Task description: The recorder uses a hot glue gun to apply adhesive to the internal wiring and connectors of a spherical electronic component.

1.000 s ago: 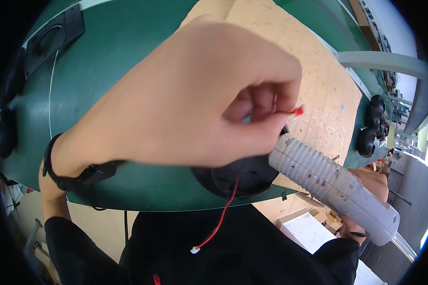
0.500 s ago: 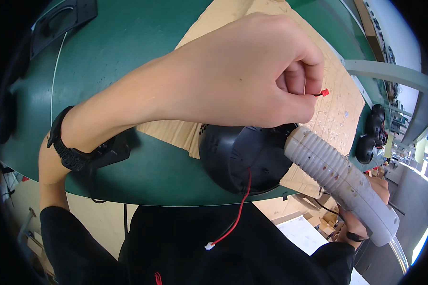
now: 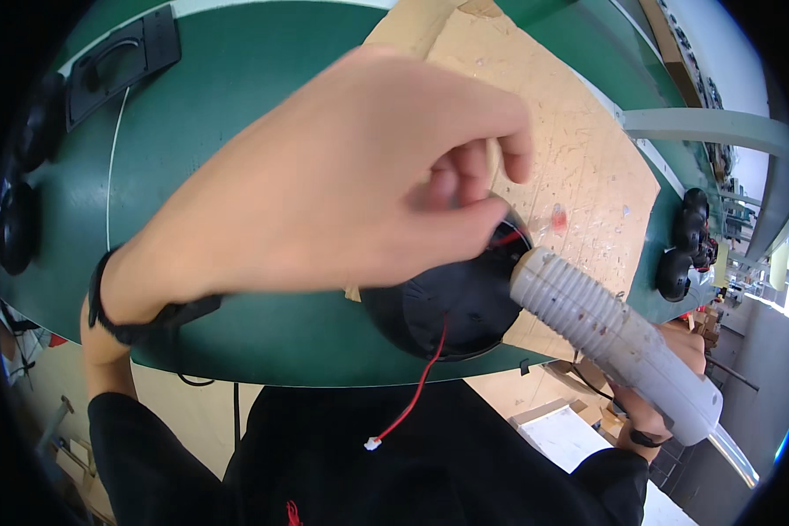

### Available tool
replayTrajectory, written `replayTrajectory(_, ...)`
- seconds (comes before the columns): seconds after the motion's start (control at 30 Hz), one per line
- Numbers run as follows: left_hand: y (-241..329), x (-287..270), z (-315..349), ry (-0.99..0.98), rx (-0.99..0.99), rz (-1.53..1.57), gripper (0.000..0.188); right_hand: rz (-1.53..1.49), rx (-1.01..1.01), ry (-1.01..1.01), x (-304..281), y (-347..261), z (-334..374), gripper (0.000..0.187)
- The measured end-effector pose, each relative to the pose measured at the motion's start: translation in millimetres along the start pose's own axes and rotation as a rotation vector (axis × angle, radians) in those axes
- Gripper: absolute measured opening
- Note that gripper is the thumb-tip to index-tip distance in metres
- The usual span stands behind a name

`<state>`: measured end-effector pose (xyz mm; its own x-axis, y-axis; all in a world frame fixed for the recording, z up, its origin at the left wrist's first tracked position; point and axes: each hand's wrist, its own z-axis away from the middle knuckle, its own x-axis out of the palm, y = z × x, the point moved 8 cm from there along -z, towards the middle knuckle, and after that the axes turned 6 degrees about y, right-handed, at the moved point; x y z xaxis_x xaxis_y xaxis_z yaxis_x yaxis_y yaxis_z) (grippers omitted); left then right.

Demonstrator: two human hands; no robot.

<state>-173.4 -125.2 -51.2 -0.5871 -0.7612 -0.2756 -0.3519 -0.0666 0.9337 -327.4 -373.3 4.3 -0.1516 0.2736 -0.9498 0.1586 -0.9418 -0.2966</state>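
Note:
My left hand (image 3: 386,175), blurred by motion, hangs over a black rounded plastic housing (image 3: 451,311). Its thumb and fingers are parted, with nothing seen between them. A short wire with a red connector (image 3: 559,218), also blurred, sticks out from the housing's far side, just beyond the fingertips. From the near side a red wire (image 3: 425,377) hangs over the table edge, ending in a white connector (image 3: 373,444). My right hand (image 3: 680,346) is closed beneath a grey glue gun (image 3: 600,329) with a clear glue stick at its back. The gun's ribbed front points at the housing; its handle is hidden.
Flattened cardboard (image 3: 579,175) lies on the green table (image 3: 228,96) under the housing. More black housings stand at the right (image 3: 675,273) and far left (image 3: 16,228). A black frame-like part (image 3: 118,66) is at upper left. A grey bar (image 3: 710,124) crosses at upper right.
My left hand has let go of the red connector and moved left and nearer, its fingers parting. The glue gun has shifted slightly left in view.

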Motion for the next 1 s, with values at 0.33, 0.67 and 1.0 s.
replayTrajectory(0.33,49.8,15.5,74.6,-0.122,0.305,-0.407,0.034,-0.169,0.084,0.137,11.5,19.2,21.5,0.033)
replayTrajectory(0.67,58.7,35.9,84.6,0.008,0.463,-0.391,0.027,-0.246,-0.024,0.092,6.0,-4.8,-12.6,0.028)
replayTrajectory(1.0,48.8,22.2,76.8,0.075,0.252,-0.266,0.019,-0.300,0.024,0.116,15.3,10.4,-2.8,0.027)
